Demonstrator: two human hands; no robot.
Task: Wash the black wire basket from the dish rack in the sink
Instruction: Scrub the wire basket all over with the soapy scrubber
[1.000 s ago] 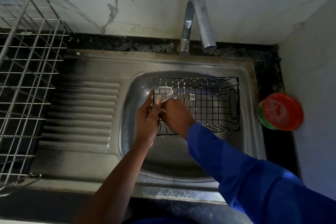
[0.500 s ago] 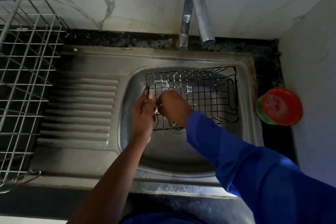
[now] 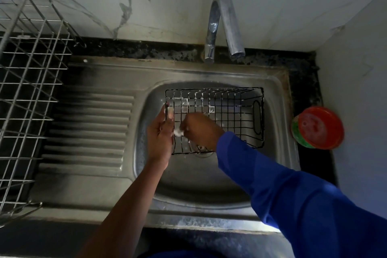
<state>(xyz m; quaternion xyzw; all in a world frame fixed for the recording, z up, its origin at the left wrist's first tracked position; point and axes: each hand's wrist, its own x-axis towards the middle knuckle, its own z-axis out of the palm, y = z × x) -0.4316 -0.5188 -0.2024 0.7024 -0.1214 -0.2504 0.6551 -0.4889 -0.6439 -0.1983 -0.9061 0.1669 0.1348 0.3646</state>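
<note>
The black wire basket (image 3: 230, 111) lies in the steel sink bowl (image 3: 188, 184), tipped so its opening faces me. White foam clings to its far-left wires. My left hand (image 3: 160, 134) grips the basket's left edge, thumb over the rim. My right hand (image 3: 201, 130), in a blue sleeve, reaches inside the basket with fingers curled round a small foamy white scrubber (image 3: 178, 131) pressed against the left wall. Most of the scrubber is hidden by the fingers.
A curved chrome tap (image 3: 222, 27) stands behind the bowl; no water runs. The ribbed drainboard (image 3: 88, 128) lies left of the bowl. A silver wire dish rack (image 3: 25, 90) stands at the far left. A red-lidded green tub (image 3: 318, 128) sits on the dark counter at right.
The basket has shifted slightly in the bowl under my left hand's grip. My right hand has rubbed a little along the left wall inside it. The view moved a bit.
</note>
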